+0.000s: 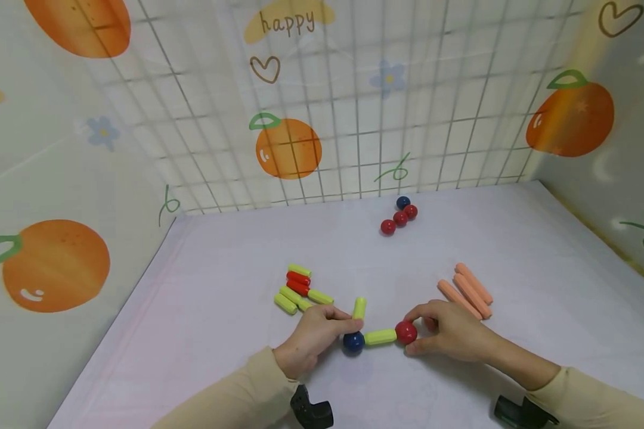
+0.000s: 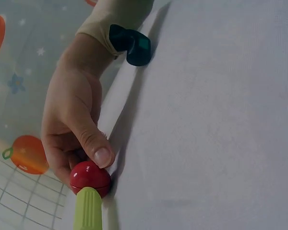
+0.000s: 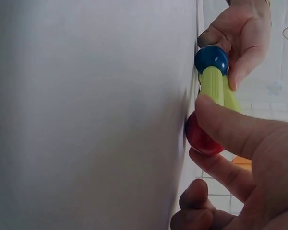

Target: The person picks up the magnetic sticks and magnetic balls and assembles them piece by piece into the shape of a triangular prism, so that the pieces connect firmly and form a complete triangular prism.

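Observation:
A red ball [image 1: 406, 332] and a dark blue ball [image 1: 353, 342] are joined by a lime-green rod [image 1: 380, 337] lying between them. A second lime-green rod [image 1: 359, 308] points away from the blue ball toward the back. My right hand [image 1: 453, 330] pinches the red ball between thumb and fingers; the right wrist view shows the thumb over the red ball [image 3: 201, 136]. With thumb and fingers, my left hand [image 1: 319, 330] holds the blue ball, its thumb where the second rod meets it. In the right wrist view the blue ball [image 3: 211, 60] sits against the left hand's fingers.
Left of centre lie several short lime-green rods [image 1: 285, 304] and two red rods [image 1: 299, 278]. Several orange rods [image 1: 472, 296] lie beyond my right hand. Farther back, three red balls [image 1: 400, 218] and a blue ball [image 1: 403, 202] sit together. A printed curtain with a grid stands behind.

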`<move>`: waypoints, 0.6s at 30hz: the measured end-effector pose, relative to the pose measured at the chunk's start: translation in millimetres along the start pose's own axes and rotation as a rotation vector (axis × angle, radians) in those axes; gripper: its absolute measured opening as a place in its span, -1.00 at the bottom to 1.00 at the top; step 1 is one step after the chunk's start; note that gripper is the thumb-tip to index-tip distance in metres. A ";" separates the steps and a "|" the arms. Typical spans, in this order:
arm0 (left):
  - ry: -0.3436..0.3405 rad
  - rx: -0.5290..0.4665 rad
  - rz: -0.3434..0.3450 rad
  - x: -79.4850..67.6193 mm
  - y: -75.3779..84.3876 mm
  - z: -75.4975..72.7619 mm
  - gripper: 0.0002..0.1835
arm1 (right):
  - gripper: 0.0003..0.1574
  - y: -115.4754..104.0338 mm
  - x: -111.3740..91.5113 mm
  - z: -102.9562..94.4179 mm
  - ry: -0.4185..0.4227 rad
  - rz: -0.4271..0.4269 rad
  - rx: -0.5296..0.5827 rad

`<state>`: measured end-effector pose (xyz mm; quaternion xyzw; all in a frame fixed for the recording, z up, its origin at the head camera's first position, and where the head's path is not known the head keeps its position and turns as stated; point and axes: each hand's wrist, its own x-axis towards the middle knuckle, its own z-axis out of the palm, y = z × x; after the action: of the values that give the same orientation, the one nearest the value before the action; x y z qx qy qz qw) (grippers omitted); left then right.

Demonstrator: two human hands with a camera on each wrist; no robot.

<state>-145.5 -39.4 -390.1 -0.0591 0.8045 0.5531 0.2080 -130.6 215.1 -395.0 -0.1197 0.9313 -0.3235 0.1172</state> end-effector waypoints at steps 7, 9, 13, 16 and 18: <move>-0.043 0.062 0.039 0.8 6.7 3.8 -0.70 | -0.43 0.3 -4.9 -8.2 0.005 0.027 -0.004; -0.073 0.068 0.056 1.2 9.4 4.6 -0.68 | -0.43 0.8 -6.8 -11.6 0.014 0.035 -0.015; -0.101 0.076 0.070 -1.5 10.9 0.3 -0.63 | -0.44 0.7 -5.4 -13.1 0.026 0.009 -0.037; -0.083 0.088 0.065 -5.0 8.7 -4.9 -0.62 | -0.44 0.1 -2.0 -11.2 0.014 -0.048 -0.031; -0.081 0.091 0.070 -6.2 7.9 -6.3 -0.62 | -0.44 0.4 -2.2 -11.4 0.009 -0.064 -0.032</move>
<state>-144.2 -43.0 -378.9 0.0010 0.8214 0.5249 0.2233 -132.0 222.6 -386.2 -0.1501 0.9324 -0.3129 0.1009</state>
